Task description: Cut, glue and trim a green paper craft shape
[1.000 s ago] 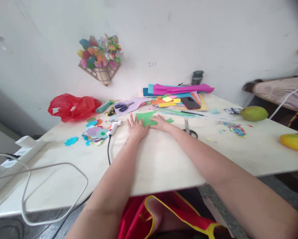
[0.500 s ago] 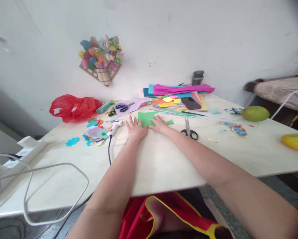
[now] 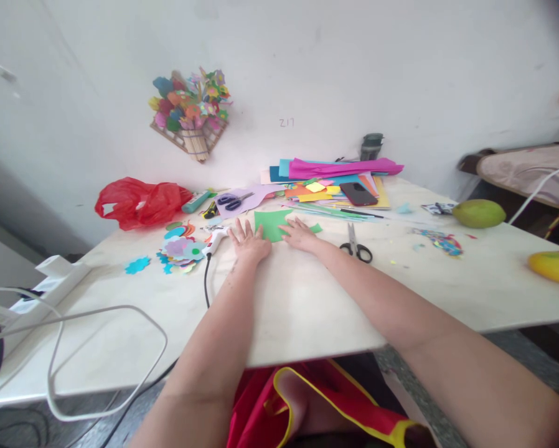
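A piece of green paper [image 3: 272, 223] lies flat on the pale table, with a narrow green end showing past my right hand. My left hand [image 3: 250, 241] rests with spread fingers at its left edge, close to a white glue gun [image 3: 215, 240]. On the paper's right part lies my right hand [image 3: 300, 236], fingers stretched out over it. Black-handled scissors [image 3: 355, 248] lie to the right of my right hand, blades pointing away from me.
Cut paper flowers [image 3: 179, 247] are heaped at left, near a red plastic bag [image 3: 139, 202]. Behind are purple-handled scissors [image 3: 235, 200], a phone [image 3: 358, 193] and stacked coloured paper [image 3: 345, 167]. A green mango [image 3: 479, 213] sits at right. Cables loop over a power strip [image 3: 50, 283].
Both hands have shifted slightly to the left, and the green paper has slid left with them. The scissors and glue gun stay in place.
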### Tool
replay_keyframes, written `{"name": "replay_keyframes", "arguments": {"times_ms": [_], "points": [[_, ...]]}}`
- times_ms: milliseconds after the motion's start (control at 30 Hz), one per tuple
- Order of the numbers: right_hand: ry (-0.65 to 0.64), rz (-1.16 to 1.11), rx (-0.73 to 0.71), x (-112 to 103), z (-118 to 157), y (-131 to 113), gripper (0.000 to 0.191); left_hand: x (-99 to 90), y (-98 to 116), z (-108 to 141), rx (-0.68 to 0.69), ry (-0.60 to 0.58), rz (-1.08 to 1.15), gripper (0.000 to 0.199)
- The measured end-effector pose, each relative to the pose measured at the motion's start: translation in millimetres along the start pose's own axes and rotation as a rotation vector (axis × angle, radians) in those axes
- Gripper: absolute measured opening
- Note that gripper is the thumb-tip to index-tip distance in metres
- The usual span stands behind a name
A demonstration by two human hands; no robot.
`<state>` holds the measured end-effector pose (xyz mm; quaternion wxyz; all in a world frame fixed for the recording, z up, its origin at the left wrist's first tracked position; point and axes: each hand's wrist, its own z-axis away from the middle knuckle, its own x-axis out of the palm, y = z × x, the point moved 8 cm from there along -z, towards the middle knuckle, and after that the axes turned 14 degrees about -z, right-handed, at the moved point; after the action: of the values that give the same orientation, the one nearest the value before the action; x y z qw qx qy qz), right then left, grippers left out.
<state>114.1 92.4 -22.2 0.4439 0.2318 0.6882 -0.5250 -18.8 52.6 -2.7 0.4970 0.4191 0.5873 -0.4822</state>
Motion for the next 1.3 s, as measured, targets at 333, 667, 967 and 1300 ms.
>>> {"name": "replay_keyframes", "arguments": {"times_ms": [333, 667, 967, 1300], "points": [[-0.023, 0.006, 0.031, 1.3, 0.6, 0.5, 0.049, 0.3, -12.6, -1.9, -0.041, 0.053, -0.039, 0.062], [0.08, 0.175, -0.222, 6.1, 23.6, -42.4, 0.049, -3.3, -10.7, -0.4, -0.04, 0.131, -0.056, 0.06], [-0.169, 0.122, -0.229, 22.4, 25.2, -48.8, 0.06, -24.5, 23.0, 14.5, 0.243, 0.286, -0.157, 0.046], [-0.152, 0.181, -0.124, 16.9, 19.3, -37.4, 0.061, -15.6, 37.5, 22.4, 0.309, 0.117, -0.062, 0.056]]}}
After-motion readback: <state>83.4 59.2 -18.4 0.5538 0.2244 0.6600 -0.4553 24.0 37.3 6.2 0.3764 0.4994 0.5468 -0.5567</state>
